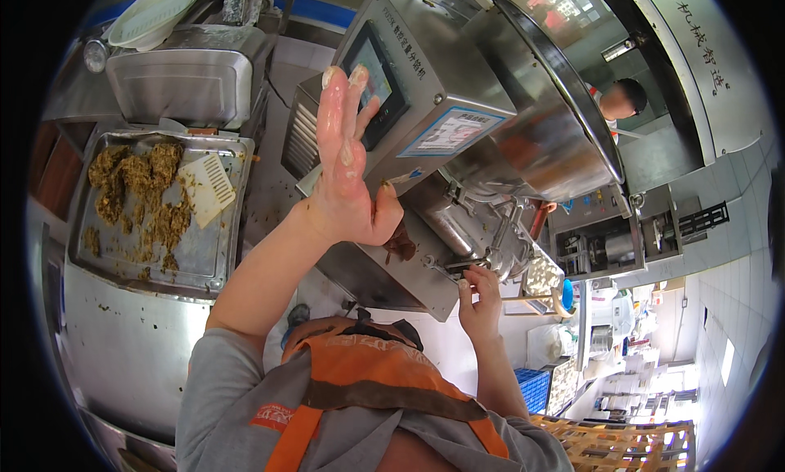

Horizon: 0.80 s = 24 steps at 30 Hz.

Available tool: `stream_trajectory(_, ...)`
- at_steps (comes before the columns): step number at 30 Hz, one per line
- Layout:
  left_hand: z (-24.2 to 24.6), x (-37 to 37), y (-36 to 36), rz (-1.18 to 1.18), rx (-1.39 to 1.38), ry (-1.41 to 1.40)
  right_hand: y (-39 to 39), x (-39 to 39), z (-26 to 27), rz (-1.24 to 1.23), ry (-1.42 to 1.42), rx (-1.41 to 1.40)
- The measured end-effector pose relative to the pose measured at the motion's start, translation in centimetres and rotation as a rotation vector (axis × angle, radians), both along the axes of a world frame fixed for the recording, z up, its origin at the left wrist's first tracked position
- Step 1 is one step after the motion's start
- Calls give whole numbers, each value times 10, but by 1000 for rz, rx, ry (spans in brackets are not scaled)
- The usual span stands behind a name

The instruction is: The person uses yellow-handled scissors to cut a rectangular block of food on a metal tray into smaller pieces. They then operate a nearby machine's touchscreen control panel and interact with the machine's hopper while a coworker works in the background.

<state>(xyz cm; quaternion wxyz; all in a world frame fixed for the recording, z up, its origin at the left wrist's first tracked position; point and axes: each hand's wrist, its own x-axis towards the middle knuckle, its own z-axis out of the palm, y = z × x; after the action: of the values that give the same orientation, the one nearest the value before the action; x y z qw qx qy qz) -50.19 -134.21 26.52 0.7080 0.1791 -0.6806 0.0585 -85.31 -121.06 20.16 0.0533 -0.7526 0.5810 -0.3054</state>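
Note:
My left hand [349,159] is raised, smeared and wet-looking, in front of the touchscreen [374,85] of a steel filling-dispensing machine [441,48]; whether a fingertip touches the screen I cannot tell. My right hand [481,297] is by the machine's lower outlet fittings [503,257], fingers bent near a thin metal part; its grip is unclear. A metal wrench [434,264] lies beside it on the steel base. Further left, a steel tray [202,275] holds clumps of brown-green filling [141,177] and a white slotted plastic scraper [208,188].
A large steel hopper [552,147] rises at upper right, with a person [619,101] beyond it. A white colander [153,18] stands at the upper left. Blue crates [532,386] and a woven rack [619,444] are at lower right.

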Motion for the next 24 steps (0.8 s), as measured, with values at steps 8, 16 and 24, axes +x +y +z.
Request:
stream_trajectory(8, 1, -1, -1, 37, 30, -12, -3, -5, -7, 15, -23, 9)
stream_trajectory(16, -2, -2, -5, -37, -25, 61, -2, 1, -8, 18, -84, 66)
stream_trajectory(24, -2, 6, 2, 8, 25, 66, -2, -10, -10, 15, -34, 42)
